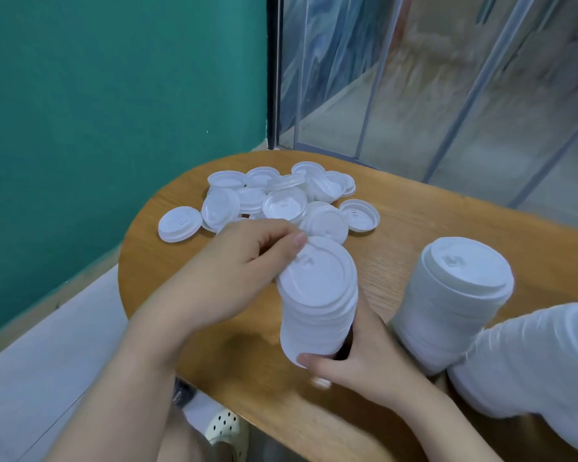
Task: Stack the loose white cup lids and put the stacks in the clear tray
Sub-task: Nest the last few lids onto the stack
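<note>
Rounded wooden table (pixel 414 228) set against a green wall and clear panels. The right hand (pixel 364 361) grips the base of a lid stack (pixel 317 305); the left hand (pixel 234 265) pinches the top lid at its rim, seating it. Loose lids (pixel 281 198) lie just beyond the left hand; finished stacks (pixel 454 301) stand beside the right hand. Next move, probably: pick another loose lid. No tray visible; no legible writing.

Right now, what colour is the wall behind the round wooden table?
Teal green, a plain painted wall, seen in the head view.
</note>
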{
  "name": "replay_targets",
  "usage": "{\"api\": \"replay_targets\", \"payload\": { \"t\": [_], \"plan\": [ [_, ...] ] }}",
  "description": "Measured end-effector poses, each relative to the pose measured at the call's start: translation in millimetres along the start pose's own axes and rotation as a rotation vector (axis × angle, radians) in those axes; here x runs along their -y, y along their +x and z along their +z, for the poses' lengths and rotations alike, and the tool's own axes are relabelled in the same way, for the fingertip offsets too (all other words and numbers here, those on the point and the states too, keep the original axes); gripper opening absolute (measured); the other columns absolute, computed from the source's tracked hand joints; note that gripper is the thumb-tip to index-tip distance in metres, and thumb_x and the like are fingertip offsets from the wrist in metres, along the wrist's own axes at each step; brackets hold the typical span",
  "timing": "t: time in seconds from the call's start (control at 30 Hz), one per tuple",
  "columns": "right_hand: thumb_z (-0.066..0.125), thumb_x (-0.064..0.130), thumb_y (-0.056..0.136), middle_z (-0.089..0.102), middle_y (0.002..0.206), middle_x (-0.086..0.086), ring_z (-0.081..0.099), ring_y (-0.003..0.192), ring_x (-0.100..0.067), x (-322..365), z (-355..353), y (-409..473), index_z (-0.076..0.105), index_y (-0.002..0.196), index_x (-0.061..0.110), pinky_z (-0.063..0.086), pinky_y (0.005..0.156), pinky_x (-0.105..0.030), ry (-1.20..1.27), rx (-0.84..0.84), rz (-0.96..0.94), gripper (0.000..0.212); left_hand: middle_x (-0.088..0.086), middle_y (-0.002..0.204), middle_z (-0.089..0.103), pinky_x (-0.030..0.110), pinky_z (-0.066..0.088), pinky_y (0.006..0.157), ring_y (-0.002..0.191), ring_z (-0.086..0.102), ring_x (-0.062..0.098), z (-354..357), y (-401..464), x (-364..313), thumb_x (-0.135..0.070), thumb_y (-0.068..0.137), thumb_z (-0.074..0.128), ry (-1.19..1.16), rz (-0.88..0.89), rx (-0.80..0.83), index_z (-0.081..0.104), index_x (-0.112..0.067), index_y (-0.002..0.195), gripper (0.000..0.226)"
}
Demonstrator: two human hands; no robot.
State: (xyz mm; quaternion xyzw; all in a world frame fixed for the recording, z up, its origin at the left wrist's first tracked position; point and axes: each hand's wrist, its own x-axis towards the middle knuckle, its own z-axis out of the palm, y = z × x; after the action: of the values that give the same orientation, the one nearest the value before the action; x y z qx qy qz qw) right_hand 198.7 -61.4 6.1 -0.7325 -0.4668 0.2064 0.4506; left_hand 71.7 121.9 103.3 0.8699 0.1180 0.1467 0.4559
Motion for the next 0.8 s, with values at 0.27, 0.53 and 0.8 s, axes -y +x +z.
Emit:
{"api": "replay_targets", "payload": {
  "t": [0.27,0.53,0.8],
  "plan": [
    [0.093,0.015,0.072,0.050,0.146,0.028,0.044,0.141,0.001,-2,-1,0,0.035,0.149,0.040,0.039,0.112,-0.023,0.025,0.016,-0.028,0.099,0.004,0.070,0.055,0.019,0.034,0.056,0.062,0.043,0.006,9,3,-1,-0.033,0.107,0.053,-0.043,-0.031,-0.078,0.071,-0.011,0.089,0.034],
    [0.093,0.020,0.072,0.054,0.146,0.021,0.049,0.139,-0.006,-3,0,1,0.036,0.148,0.042,0.044,0.113,-0.041,0.009,0.012,-0.017,0.098,0.018,0.089,0.067,0.045,0.044,0.071,0.084,0.057,0.036,14,4,7,-0.038,0.108,0.051,-0.052,-0.005,-0.115,0.076,-0.022,0.100,0.031],
    [0.093,0.021,0.073,0.053,0.146,0.022,0.048,0.141,-0.005,-3,0,2,0.034,0.150,0.042,0.043,0.113,-0.038,0.031,0.019,-0.030,0.099,0.017,0.093,0.068,0.046,0.054,0.081,0.092,0.063,0.036,17,2,18,-0.059,0.092,0.055,-0.128,0.002,-0.028,0.076,-0.033,0.111,0.038]
  ]
}}
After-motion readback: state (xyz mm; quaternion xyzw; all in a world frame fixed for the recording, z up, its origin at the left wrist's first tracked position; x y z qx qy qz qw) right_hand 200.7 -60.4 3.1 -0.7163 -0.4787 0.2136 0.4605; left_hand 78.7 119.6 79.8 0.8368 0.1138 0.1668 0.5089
